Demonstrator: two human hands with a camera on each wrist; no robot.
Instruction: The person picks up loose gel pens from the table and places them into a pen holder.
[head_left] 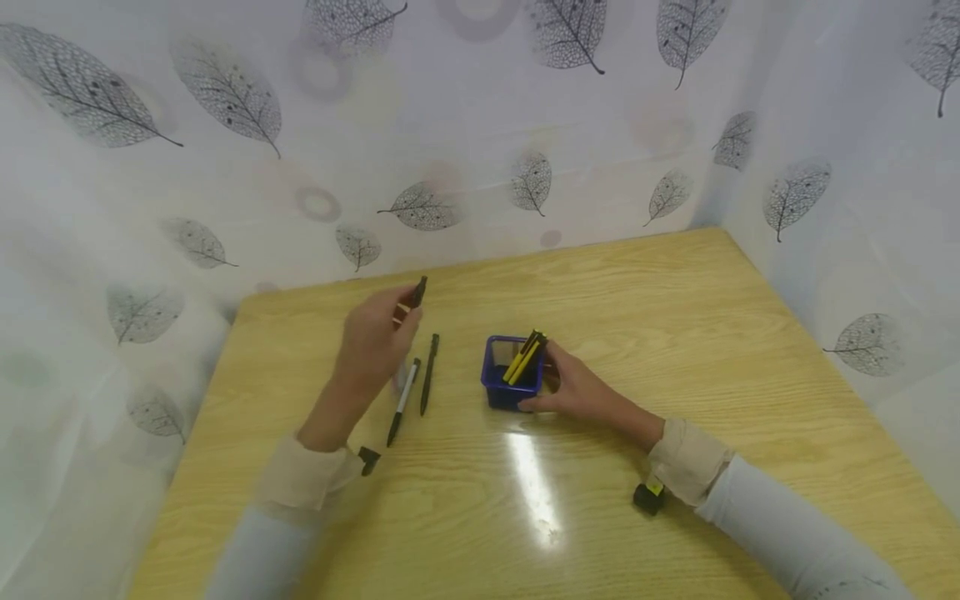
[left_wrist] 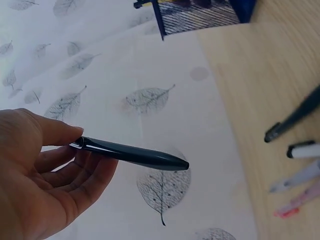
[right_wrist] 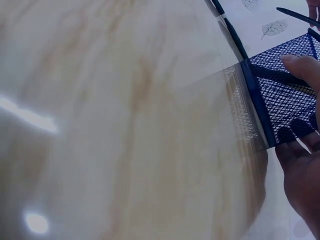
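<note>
My left hand (head_left: 367, 337) is raised over the left part of the table and pinches a dark pen (left_wrist: 140, 156) between thumb and fingers near one end. My right hand (head_left: 581, 387) grips the right side of a small blue mesh pen holder (head_left: 502, 400), thumb in front and fingers behind. The holder stands upright on the table. Yellow-and-black pens (head_left: 522, 360) lean inside it toward its right corner. Between left hand and holder lie a dark pen (head_left: 430, 375) and a white-and-black pen (head_left: 405, 402).
Farther along the row, the left wrist view shows a pale pen (left_wrist: 297, 176) and a pinkish pen (left_wrist: 300, 197). The glossy wooden table (head_left: 637, 292) meets a leaf-printed sheet (head_left: 465, 150) behind. Small black devices sit at both cuffs.
</note>
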